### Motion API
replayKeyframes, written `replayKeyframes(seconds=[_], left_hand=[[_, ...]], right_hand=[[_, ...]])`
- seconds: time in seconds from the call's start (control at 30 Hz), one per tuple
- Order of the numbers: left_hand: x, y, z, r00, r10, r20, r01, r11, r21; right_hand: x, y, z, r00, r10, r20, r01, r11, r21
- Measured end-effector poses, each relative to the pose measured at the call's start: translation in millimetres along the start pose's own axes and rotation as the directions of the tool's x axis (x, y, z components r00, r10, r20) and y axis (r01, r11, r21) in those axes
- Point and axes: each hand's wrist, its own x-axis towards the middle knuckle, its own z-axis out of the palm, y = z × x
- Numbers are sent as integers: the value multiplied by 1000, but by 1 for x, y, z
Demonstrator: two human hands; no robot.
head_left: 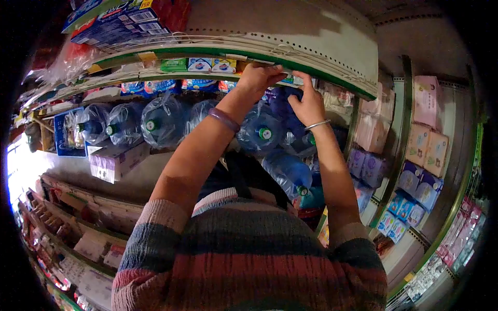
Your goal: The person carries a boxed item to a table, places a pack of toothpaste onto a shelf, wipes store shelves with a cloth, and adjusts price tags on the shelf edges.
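Observation:
My left hand (258,82), with a purple bangle on its wrist, is at the green front edge (332,78) of the upper shelf. Its fingers are pressed together there, and what lies between them is too small to name. Just to the right, my right hand (308,106) wears a silver bangle. Its index finger reaches up to the underside of the same edge, with the thumb held apart. Small blue-and-white boxes (224,65) stand left of my left hand, behind the edge. Below the hands is a large water bottle (259,129) in clear plastic.
Several more wrapped water bottles (162,122) line the shelf at left, above a white-and-purple carton (118,160). Blue boxes (116,26) lie on the upper shelf. Tissue packs (425,145) fill the right-hand shelves. Lower shelving (93,223) runs along the left.

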Motion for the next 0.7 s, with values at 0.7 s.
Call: replayKeyframes(seconds=[0.7], left_hand=[[0, 27, 2, 951, -290, -108, 288, 957, -28]], right_hand=[[0, -6, -7, 997, -75, 11, 76, 984, -161]])
